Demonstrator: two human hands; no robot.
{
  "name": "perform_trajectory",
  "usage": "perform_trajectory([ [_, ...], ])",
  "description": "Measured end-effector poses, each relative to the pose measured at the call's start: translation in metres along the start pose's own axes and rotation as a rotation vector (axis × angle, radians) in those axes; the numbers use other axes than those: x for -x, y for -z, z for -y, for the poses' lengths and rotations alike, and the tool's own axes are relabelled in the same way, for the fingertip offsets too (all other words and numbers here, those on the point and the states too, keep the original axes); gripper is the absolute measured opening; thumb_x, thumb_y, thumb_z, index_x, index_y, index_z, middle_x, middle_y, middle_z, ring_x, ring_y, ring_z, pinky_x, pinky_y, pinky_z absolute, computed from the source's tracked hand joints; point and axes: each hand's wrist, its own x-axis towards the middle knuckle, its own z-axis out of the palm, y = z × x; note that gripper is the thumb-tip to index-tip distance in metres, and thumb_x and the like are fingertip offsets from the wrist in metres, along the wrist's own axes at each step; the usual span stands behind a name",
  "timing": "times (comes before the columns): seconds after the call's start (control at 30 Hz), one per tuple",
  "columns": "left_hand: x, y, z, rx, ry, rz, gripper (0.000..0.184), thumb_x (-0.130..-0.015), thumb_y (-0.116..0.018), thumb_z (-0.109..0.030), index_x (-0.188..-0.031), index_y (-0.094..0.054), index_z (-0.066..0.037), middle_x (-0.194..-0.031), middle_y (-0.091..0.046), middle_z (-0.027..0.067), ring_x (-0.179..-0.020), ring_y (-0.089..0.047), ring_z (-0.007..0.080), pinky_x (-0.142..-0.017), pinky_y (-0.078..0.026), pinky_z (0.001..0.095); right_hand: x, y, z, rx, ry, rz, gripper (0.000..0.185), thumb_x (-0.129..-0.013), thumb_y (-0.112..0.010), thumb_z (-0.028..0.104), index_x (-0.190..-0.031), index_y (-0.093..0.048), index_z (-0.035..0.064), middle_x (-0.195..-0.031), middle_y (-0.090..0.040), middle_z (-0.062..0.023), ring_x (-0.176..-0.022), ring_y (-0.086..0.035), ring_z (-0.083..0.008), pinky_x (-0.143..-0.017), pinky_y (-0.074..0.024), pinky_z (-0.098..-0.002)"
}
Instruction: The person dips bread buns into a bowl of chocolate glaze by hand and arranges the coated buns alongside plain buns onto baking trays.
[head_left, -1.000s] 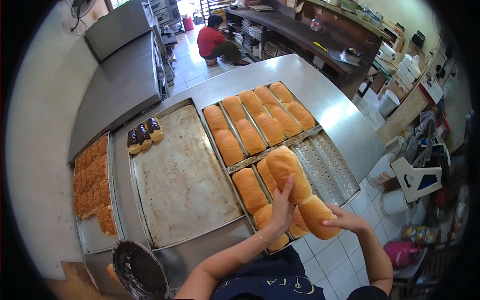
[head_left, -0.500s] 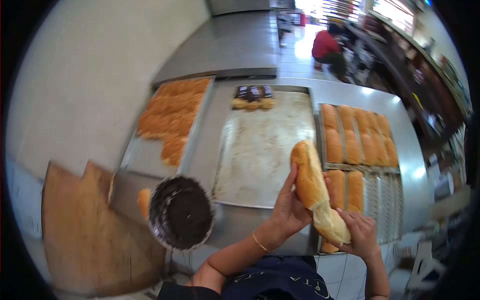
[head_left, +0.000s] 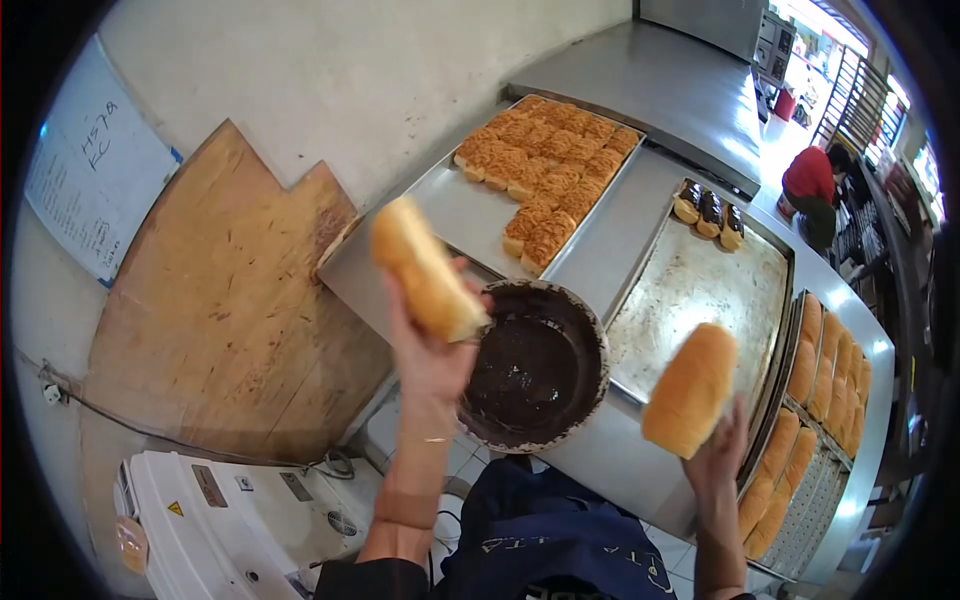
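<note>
My left hand [head_left: 432, 365] is closed around a bread roll [head_left: 412, 268], raised left of a bowl of dark chocolate [head_left: 530, 375]. The roll is golden on top, with a pale side, and slightly blurred. A second bread roll [head_left: 690, 390] is in my right hand [head_left: 718, 455], whose fingers lie mostly behind and under it. It is held over the table's front edge, near a metal tray [head_left: 690, 300]. At that tray's far end sit three chocolate-topped pieces [head_left: 710, 213].
Shredded-topped buns [head_left: 560, 160] fill much of a tray on the left. At right, long bread rolls [head_left: 828, 370] lie in ridged pans [head_left: 808, 510]. A wooden board [head_left: 230, 300] leans at the wall, above a white machine [head_left: 240, 525]. A person in red [head_left: 810, 180] crouches beyond the table.
The long bread both hands held is now in two separate pieces, one per hand. My left hand has swung left past the bowl. The view has turned left.
</note>
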Motion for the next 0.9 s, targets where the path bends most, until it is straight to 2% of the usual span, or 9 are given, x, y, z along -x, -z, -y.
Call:
perform_trajectory([
  [0.07, 0.005, 0.048, -0.039, -0.172, -0.24, -0.327, 0.056, -0.089, -0.052, -0.05, -0.124, -0.047, -0.006, -0.105, -0.06, 0.0129, -0.087, -0.06, 0.025, -0.077, -0.052, 0.0395, -0.027, -0.003, -0.038, -0.083, -0.149, 0.004, 0.058, -0.094, -0.038, 0.044, -0.136, -0.037, 0.0031, -0.135, -0.046, -0.0143, -0.122, -0.047, -0.0285, -0.105, -0.0344, -0.046],
  [0.23, 0.024, 0.187, -0.104, -0.409, -0.285, -0.507, 0.054, -0.088, -0.054, -0.05, -0.124, -0.047, -0.01, -0.107, -0.058, 0.0107, -0.092, -0.059, 0.0221, -0.079, -0.051, 0.0373, -0.074, -0.03, -0.108, -0.631, -0.531, 0.371, 0.056, -0.095, -0.037, 0.044, -0.138, -0.036, 0.0072, -0.135, -0.046, -0.015, -0.118, -0.05, -0.0296, -0.1, -0.0399, -0.0438],
  [0.4, -0.004, 0.263, -0.113, -0.588, -0.188, -0.598, 0.062, -0.087, -0.06, -0.044, -0.132, -0.041, -0.006, -0.124, -0.049, 0.0061, -0.107, -0.053, 0.016, -0.088, -0.047, 0.0319, -0.086, -0.039, -0.119, -0.393, -0.551, 0.11, 0.058, -0.094, -0.041, 0.044, -0.137, -0.036, 0.0051, -0.134, -0.045, -0.0179, -0.12, -0.048, -0.0317, -0.098, -0.0417, -0.0449],
  [0.5, -0.05, 0.276, -0.116, -0.757, -0.07, -0.521, 0.06, -0.085, -0.062, -0.046, -0.123, -0.05, 0.0, -0.11, -0.059, 0.006, -0.1, -0.057, 0.0139, -0.084, -0.046, 0.027, -0.097, -0.019, -0.122, -0.401, -0.573, 0.005, 0.056, -0.094, -0.043, 0.041, -0.136, -0.037, 0.0033, -0.131, -0.047, -0.019, -0.118, -0.05, -0.0308, -0.097, -0.0434, -0.0441],
  [0.67, -0.117, 0.294, -0.11, -1.165, 0.073, -0.454, 0.062, -0.084, -0.062, -0.048, -0.116, -0.054, 0.004, -0.1, -0.064, 0.0089, -0.088, -0.062, 0.0132, -0.076, -0.048, 0.0263, -0.124, -0.066, -0.114, 1.038, -0.327, 0.136, 0.062, -0.095, -0.047, 0.033, -0.147, -0.02, 0.0135, -0.146, -0.03, -0.0064, -0.127, -0.04, -0.0168, -0.102, -0.0346, -0.0292],
  [0.7, -0.126, 0.302, -0.108, -1.222, 0.056, -0.339, 0.064, -0.083, -0.062, -0.049, -0.117, -0.053, 0.004, -0.1, -0.065, 0.0146, -0.088, -0.064, 0.0201, -0.077, -0.049, 0.0303, -0.135, -0.041, -0.132, 1.22, -0.105, 0.237, 0.067, -0.092, -0.054, 0.034, -0.147, -0.02, 0.0171, -0.134, -0.044, -0.0099, -0.12, -0.047, -0.022, -0.096, -0.0384, -0.03],
  [0.77, -0.14, 0.316, -0.097, -1.667, -0.053, -0.374, 0.064, -0.081, -0.062, -0.05, -0.117, -0.052, 0.003, -0.104, -0.064, 0.0207, -0.091, -0.065, 0.0288, -0.079, -0.049, 0.0354, -0.136, -0.069, -0.128, 1.752, -0.215, 0.166, 0.069, -0.088, -0.059, 0.036, -0.146, -0.024, 0.0226, -0.105, -0.052, -0.0159, -0.103, -0.054, -0.0311, -0.09, -0.0438, -0.0366],
  [0.8, -0.136, 0.302, -0.093, -1.642, -0.082, -0.337, 0.064, -0.081, -0.061, -0.052, -0.116, -0.051, 0.001, -0.105, -0.061, 0.0247, -0.1, -0.059, 0.0373, -0.085, -0.046, 0.0393, -0.138, -0.053, -0.142, 1.871, -0.022, 0.175, 0.071, -0.084, -0.062, 0.036, -0.144, -0.027, 0.0248, -0.089, -0.047, -0.0158, -0.088, -0.053, -0.0353, -0.08, -0.047, -0.0409],
  [0.9, -0.142, 0.306, -0.091, -1.913, -0.116, -0.243, 0.064, -0.084, -0.056, -0.054, -0.114, -0.051, 0.002, -0.109, -0.056, 0.0239, -0.107, -0.052, 0.0381, -0.09, -0.043, 0.04, -0.137, -0.056, -0.157, 2.189, 0.074, 0.16, 0.068, -0.083, -0.061, 0.035, -0.143, -0.03, 0.0244, -0.096, -0.049, -0.0162, -0.09, -0.054, -0.0336, -0.076, -0.0489, -0.0412],
])
